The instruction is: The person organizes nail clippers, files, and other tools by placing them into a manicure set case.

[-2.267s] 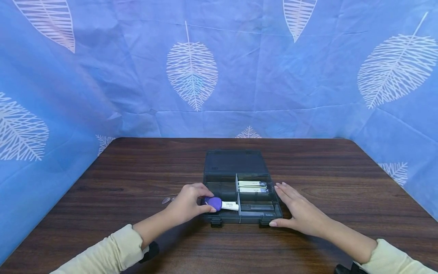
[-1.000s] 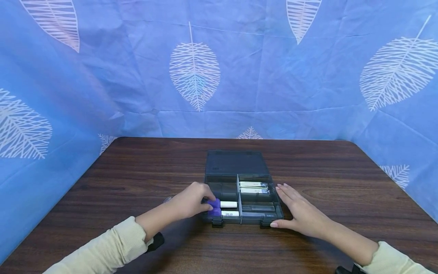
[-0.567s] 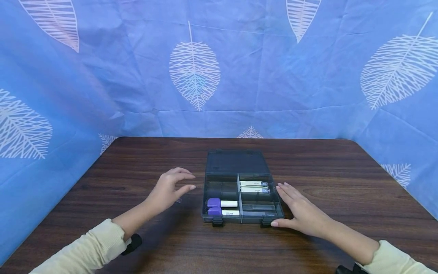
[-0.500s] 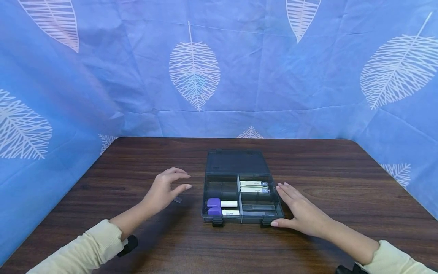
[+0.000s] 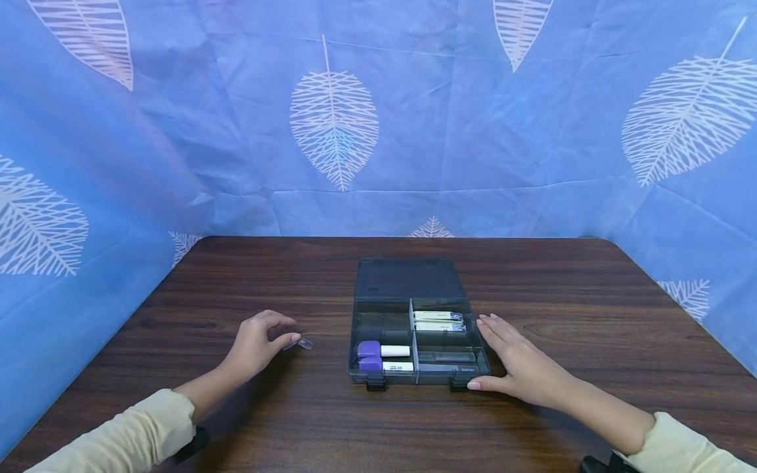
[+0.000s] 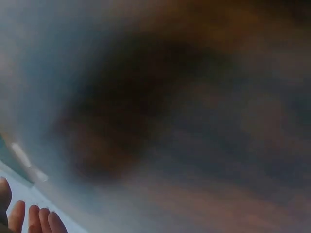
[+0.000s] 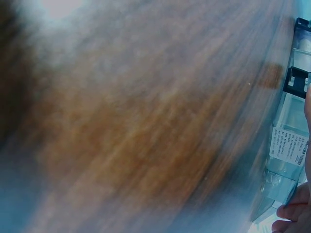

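In the head view a dark see-through compartment box [image 5: 383, 323] lies with its lid [image 5: 408, 279] folded back. Two purple bottles with white caps, like nail polish [image 5: 369, 349], lie side by side in its front left compartment. Back right are two pale nail clippers [image 5: 439, 316]. My left hand [image 5: 257, 341] hovers left of the box, fingers bent and thumb apart from them. Just beyond its thumb tip is a small clear piece [image 5: 305, 343] on the table; contact cannot be told. My right hand [image 5: 523, 368] rests against the box's right side, fingers extended.
Flat, faint strips [image 5: 446, 358] lie in the front right compartment. Two black latches [image 5: 375, 381] stick out at the box's front. The brown wooden table [image 5: 266, 276] ends at a blue leaf-print curtain [image 5: 236, 131]. A label [image 7: 288, 145] shows on the box in the right wrist view.
My left hand set down the second purple bottle beside the first, let go, and moved left and down toward the clear piece. My right hand stays at the box.
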Available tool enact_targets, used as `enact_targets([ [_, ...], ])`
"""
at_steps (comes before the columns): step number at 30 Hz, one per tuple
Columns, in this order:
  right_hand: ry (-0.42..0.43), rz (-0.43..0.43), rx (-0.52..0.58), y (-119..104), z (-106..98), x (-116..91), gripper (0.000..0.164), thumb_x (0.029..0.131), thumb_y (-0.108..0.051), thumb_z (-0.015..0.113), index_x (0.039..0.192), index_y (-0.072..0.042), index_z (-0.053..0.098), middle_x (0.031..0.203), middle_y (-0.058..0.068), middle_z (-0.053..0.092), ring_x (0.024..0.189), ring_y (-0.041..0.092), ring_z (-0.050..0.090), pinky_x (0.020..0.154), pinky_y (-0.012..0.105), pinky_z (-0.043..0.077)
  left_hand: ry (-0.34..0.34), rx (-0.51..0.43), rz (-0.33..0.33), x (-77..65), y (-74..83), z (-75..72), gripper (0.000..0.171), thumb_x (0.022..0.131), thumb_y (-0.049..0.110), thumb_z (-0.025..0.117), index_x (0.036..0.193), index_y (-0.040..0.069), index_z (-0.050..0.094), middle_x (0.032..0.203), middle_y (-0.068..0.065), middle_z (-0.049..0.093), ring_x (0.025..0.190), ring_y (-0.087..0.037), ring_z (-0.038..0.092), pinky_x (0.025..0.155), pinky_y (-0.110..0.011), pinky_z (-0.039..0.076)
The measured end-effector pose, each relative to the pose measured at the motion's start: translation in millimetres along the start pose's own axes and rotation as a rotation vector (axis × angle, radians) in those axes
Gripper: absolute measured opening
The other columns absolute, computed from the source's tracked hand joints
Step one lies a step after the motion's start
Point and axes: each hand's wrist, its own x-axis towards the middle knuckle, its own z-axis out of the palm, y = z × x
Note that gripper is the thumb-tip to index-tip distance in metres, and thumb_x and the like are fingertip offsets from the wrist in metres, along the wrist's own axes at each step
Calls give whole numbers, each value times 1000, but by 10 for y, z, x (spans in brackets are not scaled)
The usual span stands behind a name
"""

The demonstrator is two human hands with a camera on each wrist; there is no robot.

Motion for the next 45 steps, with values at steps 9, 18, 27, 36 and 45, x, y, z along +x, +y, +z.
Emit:
enact_targets([
  [9, 1, -1, 0, 2, -7, 18, 101, 75, -66, 60, 140, 7, 33, 146, 29, 30, 134, 45, 28, 99, 60, 35, -107, 7, -139, -93, -41, -39, 13, 75, 6, 74, 86, 0, 70, 89, -10, 63, 77, -17, 59, 67, -30, 53],
  [18, 14, -8, 5, 8, 16, -17, 99, 75, -64, 60, 139, 7, 34, 145, 29, 31, 133, 45, 29, 98, 60, 37, -118, 27, -157, -85, -67, 9, 7, 76, 6, 73, 82, 2, 70, 85, -7, 61, 73, -13, 56, 63, -26, 50],
  [27, 9, -4, 11, -4, 15, -19, 98, 76, -63, 61, 140, 6, 33, 145, 29, 30, 133, 46, 29, 98, 61, 36, -125, 14, -153, -77, -95, 27, 4, 77, 3, 72, 76, 3, 68, 80, -5, 60, 70, -11, 56, 60, -25, 50],
  [36, 11, -8, 8, -8, 25, -14, 98, 76, -63, 61, 140, 7, 34, 145, 29, 30, 133, 46, 29, 98, 60, 36, -127, 27, -145, -74, -110, 11, 5, 77, 2, 72, 75, 3, 68, 79, -4, 60, 70, -11, 57, 61, -25, 50],
  [45, 1, -1, 2, 1, 24, -3, 100, 75, -64, 60, 140, 7, 33, 145, 29, 30, 133, 46, 29, 98, 60, 36, -23, 6, -63, 67, -25, -16, 6, 77, 6, 73, 77, 2, 69, 79, -6, 62, 68, -11, 55, 59, -25, 49],
])
